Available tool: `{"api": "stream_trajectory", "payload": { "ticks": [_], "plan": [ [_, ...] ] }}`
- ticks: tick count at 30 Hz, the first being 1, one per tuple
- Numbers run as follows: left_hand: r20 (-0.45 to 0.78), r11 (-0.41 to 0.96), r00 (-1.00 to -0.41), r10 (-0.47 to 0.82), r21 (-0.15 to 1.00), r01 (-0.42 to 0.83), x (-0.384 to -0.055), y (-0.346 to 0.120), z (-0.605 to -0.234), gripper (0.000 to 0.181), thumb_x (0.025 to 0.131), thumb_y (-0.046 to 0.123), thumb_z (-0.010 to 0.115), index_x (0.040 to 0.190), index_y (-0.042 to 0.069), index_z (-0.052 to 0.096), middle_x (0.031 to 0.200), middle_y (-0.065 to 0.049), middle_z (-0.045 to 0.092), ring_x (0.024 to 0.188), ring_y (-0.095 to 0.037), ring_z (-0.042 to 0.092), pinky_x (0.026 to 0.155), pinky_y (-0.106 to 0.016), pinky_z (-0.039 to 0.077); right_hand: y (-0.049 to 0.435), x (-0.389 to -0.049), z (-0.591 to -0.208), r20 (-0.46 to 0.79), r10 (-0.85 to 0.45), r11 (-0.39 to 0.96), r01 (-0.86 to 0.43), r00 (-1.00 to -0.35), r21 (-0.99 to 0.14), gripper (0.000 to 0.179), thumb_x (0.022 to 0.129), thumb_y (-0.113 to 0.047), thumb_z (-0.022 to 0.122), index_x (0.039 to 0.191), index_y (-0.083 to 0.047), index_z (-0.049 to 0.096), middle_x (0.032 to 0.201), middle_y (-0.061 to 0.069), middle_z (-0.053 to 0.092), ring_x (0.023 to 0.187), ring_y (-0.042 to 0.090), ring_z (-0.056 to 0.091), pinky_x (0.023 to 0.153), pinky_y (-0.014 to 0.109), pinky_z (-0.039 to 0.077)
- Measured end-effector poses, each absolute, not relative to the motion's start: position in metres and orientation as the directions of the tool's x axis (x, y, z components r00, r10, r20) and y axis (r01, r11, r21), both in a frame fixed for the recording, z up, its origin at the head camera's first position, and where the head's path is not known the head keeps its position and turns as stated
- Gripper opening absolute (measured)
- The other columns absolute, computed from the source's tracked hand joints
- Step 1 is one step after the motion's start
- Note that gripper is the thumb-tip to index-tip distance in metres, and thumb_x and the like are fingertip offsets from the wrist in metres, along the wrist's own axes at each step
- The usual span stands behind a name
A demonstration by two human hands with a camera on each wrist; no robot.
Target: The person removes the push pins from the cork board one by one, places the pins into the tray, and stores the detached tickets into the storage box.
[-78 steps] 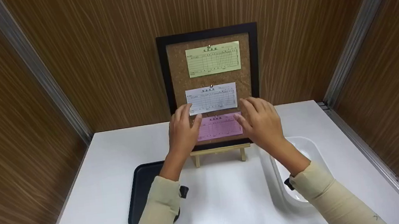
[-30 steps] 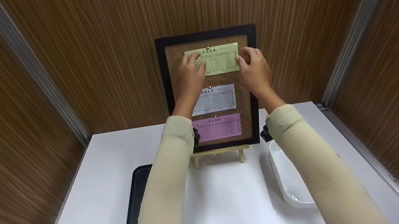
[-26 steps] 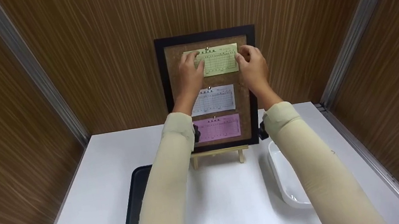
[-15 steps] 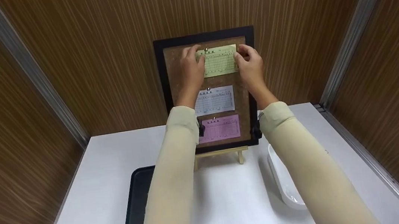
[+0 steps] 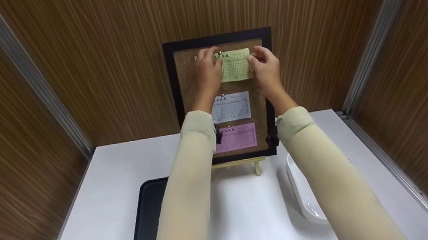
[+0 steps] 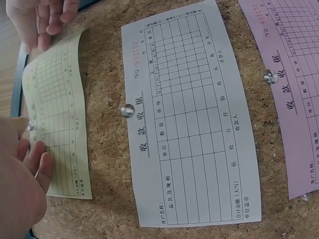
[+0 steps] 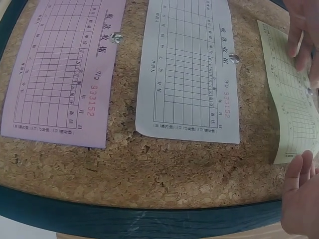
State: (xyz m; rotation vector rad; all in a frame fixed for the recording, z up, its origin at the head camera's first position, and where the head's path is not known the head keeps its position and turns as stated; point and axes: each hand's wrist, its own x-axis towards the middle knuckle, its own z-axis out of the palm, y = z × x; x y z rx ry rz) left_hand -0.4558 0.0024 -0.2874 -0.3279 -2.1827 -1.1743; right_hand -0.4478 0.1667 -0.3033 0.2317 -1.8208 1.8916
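Note:
A yellow receipt slip hangs by a shiny push pin at the top of a black-framed cork board. My right hand pinches the slip's right edge, and the paper bows away from the cork, as the right wrist view shows. My left hand lies over the slip's left part, its fingertips right beside the pin, which still shows in the left wrist view. Below hang a white receipt slip and a pink receipt slip, each with its own pin.
A small wooden easel holds the board upright on the white table, against a wood-grain wall. To the left lies a black tray, partly behind the left sleeve. A white tray at the right is partly hidden by the right sleeve.
Both hands have risen from the lower slips to the yellow one. My left fingertips have since shifted right toward its pin, and its right edge has come inward in my right hand.

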Motion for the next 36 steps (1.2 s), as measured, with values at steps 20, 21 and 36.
{"api": "stream_trajectory", "payload": {
  "ticks": [20,21,36],
  "plan": [
    [0.608,0.619,-0.792,-0.051,0.642,0.453,-0.455,0.006,-0.288,0.029,0.101,0.017,0.062,0.129,0.014,0.067,0.129,-0.004,0.059,0.12,-0.015,0.058,0.098,-0.024,0.047,0.17,-0.454,-0.303,0.519,0.099,0.222,-0.49,-0.849,-0.843,0.045,0.099,-0.014,0.063,0.143,-0.011,0.055,0.096,0.0,0.059,0.083,0.009,0.053,0.071,0.022,0.045],
    [0.605,0.619,-0.795,-0.049,0.643,0.451,-0.455,0.007,-0.288,0.029,0.101,0.018,0.062,0.129,0.014,0.066,0.13,-0.004,0.058,0.121,-0.015,0.058,0.099,-0.024,0.046,0.171,-0.454,-0.302,0.52,0.096,0.239,-0.488,-0.849,-0.84,0.044,0.1,-0.014,0.063,0.143,-0.011,0.056,0.096,0.0,0.058,0.084,0.009,0.053,0.072,0.022,0.045],
    [0.629,0.656,-0.775,-0.068,0.613,0.44,-0.458,0.014,-0.286,0.024,0.099,0.016,0.064,0.121,0.01,0.07,0.121,-0.006,0.062,0.115,-0.018,0.06,0.099,-0.027,0.046,0.171,-0.456,-0.295,0.549,0.188,0.348,-0.467,-0.815,-0.813,0.028,0.095,-0.009,0.068,0.122,0.0,0.065,0.101,-0.002,0.044,0.09,0.008,0.045,0.079,0.02,0.04]
  ]
}}
